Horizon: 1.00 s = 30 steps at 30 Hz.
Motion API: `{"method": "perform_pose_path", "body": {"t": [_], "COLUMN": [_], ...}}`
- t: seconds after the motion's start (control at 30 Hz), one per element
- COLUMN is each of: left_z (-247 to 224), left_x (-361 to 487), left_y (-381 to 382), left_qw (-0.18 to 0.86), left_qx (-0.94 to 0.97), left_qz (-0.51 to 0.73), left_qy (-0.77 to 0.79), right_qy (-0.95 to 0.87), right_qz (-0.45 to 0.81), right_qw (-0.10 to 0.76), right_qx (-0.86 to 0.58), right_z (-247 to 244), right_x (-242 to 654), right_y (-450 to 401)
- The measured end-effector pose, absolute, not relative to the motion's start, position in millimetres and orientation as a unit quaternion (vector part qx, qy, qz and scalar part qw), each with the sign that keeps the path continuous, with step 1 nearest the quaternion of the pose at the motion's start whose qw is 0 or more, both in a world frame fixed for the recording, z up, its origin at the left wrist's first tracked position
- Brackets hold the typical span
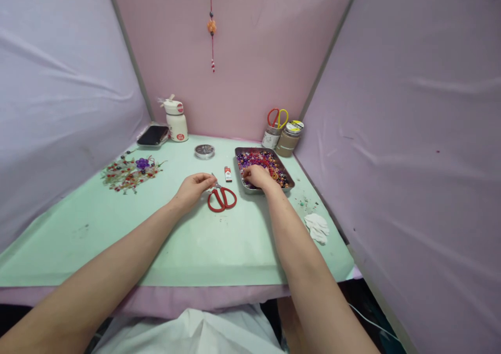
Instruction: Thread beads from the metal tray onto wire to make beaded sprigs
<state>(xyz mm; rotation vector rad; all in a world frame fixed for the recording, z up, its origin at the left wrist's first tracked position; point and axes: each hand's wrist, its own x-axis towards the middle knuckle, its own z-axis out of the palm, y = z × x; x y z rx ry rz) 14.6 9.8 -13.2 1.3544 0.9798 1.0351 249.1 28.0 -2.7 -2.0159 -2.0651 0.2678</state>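
My left hand is closed in a pinch above the table, beside the blade tips of red-handled scissors; what its fingers hold is too small to name. My right hand reaches into a metal tray of purple, red and orange beads. Its fingers are bent down among the beads, and whether they hold any is hidden. Just behind the scissors lies a small red and white lighter. A round clear case rests farther back.
Strung beads lie at the left. A phone and white bottle stand back left; a cup with scissors and a jar back right. White cloth lies right. A beaded string hangs on the back wall.
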Motion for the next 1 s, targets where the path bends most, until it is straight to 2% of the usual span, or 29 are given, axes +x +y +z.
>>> {"method": "perform_pose_path", "body": {"t": [0.13,0.2,0.43,1.0], "left_z": [-14,-14,-15,-15], "left_x": [14,15,15,15], "left_y": [10,10,12,11], "left_qw": [0.560,0.561,0.565,0.562], "left_qx": [0.568,0.564,0.556,0.557], "left_qz": [0.441,0.446,0.454,0.447], "left_qy": [0.411,0.410,0.406,0.416], "right_qy": [-0.640,-0.625,-0.642,-0.637], "right_qz": [-0.010,-0.022,0.005,0.034], "right_qw": [0.148,0.164,0.148,0.046], "right_qx": [-0.754,-0.763,-0.753,-0.769], "right_z": [2,4,-1,-2], "right_x": [254,258,262,259], "right_y": [24,23,25,27]}}
